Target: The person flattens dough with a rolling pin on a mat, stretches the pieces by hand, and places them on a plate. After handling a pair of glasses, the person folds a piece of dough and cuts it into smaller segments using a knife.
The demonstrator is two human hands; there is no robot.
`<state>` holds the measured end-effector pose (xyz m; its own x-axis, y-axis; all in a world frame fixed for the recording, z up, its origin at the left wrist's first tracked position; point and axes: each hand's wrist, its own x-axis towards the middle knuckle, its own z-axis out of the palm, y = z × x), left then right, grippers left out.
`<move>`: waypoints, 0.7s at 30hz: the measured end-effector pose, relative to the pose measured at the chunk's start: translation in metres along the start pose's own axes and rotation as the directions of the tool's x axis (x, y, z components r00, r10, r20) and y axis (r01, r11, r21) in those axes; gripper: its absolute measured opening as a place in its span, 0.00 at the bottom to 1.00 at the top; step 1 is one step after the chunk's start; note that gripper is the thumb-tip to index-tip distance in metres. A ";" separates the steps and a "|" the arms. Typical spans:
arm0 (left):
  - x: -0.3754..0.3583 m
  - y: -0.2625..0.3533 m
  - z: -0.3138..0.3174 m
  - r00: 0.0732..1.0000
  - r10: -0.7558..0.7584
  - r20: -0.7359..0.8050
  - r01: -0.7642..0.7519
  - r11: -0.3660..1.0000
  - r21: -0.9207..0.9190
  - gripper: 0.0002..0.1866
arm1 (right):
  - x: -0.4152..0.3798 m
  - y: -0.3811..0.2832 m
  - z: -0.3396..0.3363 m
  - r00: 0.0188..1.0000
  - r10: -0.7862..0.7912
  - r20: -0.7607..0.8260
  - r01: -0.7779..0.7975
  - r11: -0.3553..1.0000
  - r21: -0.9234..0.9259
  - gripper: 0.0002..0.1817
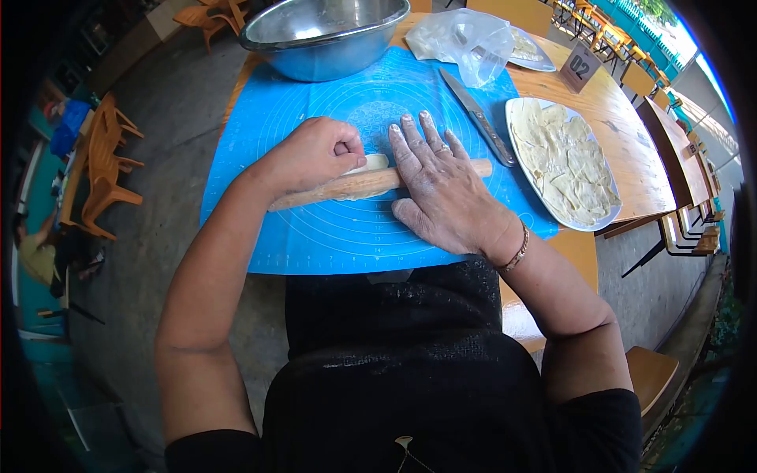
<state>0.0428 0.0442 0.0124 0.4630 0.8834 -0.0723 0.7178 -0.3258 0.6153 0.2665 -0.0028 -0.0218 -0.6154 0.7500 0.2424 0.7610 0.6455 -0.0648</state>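
Note:
A wooden rolling pin [331, 189] lies across a small flattened piece of pale dough [374, 162] on the blue baking mat [307, 244]. My right hand [434, 177], dusted with flour, rests flat over the pin's right part with its fingers stretched out. My left hand [315, 154] is curled at the dough's far left edge, thumb and fingers pinched together there. Its wrist lies over the pin's left part. The pin covers the middle of the dough.
A large steel bowl [323, 49] stands at the mat's far left. A knife [477, 118] lies beside a plate of stacked dough rounds [564, 162] on the right. Behind are a plastic bag [481, 39], another plate [536, 57] and a table sign "02" [579, 67].

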 end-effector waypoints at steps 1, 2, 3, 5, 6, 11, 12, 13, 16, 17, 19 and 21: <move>0.000 0.000 0.001 1.000 0.001 0.002 -0.001 1.000 -0.002 0.10 | 0.001 0.001 0.000 1.000 0.002 0.002 -0.002 1.000 -0.001 0.44; 0.000 0.000 0.003 1.000 -0.006 -0.019 0.006 1.000 -0.004 0.10 | 0.002 0.003 0.001 1.000 0.000 0.008 0.000 1.000 0.016 0.43; 0.000 0.000 0.004 0.999 -0.013 -0.042 0.013 1.000 -0.006 0.10 | 0.003 0.004 0.001 1.000 -0.002 0.014 0.002 0.999 0.032 0.42; -0.001 -0.001 0.005 0.999 -0.016 -0.046 0.015 1.000 -0.025 0.09 | 0.006 0.005 0.000 1.000 0.001 0.028 -0.002 1.000 0.030 0.42; -0.001 -0.001 0.005 0.999 -0.022 -0.048 0.020 0.999 -0.043 0.09 | 0.007 0.005 -0.001 0.999 0.004 0.042 -0.005 0.999 0.031 0.41; -0.004 0.000 0.005 0.995 -0.041 -0.092 0.041 0.999 -0.010 0.09 | 0.020 0.008 -0.002 0.995 0.032 0.096 -0.035 0.999 0.025 0.41; -0.004 -0.003 0.005 0.994 -0.043 -0.103 0.041 0.999 -0.017 0.09 | 0.022 0.009 -0.002 0.993 0.040 0.108 -0.043 0.999 0.020 0.41; -0.004 -0.005 0.004 0.994 -0.041 -0.104 0.039 0.999 -0.020 0.09 | 0.024 0.010 -0.002 0.993 0.040 0.109 -0.042 0.999 0.017 0.41; -0.009 -0.007 0.002 0.986 -0.064 -0.152 0.055 0.996 -0.066 0.12 | 0.027 0.012 -0.002 0.990 0.040 0.136 -0.044 0.999 0.028 0.42; -0.011 -0.004 0.002 0.976 -0.078 -0.202 0.079 0.997 -0.004 0.13 | 0.027 0.012 -0.001 0.991 0.042 0.130 -0.045 0.999 0.020 0.42; -0.018 -0.002 0.006 0.963 -0.091 -0.254 0.107 0.993 0.052 0.14 | 0.027 0.011 -0.002 0.991 0.043 0.127 -0.044 0.999 0.009 0.42; -0.031 -0.002 0.016 0.779 0.332 -0.532 -0.150 0.922 0.357 0.16 | 0.025 0.012 -0.001 0.993 0.035 0.112 -0.036 0.999 0.004 0.42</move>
<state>0.0359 0.0123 0.0006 0.3225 0.7588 0.5659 0.7783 -0.5529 0.2977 0.2600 0.0236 -0.0150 -0.6075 0.7835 0.1303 0.7816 0.6189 -0.0773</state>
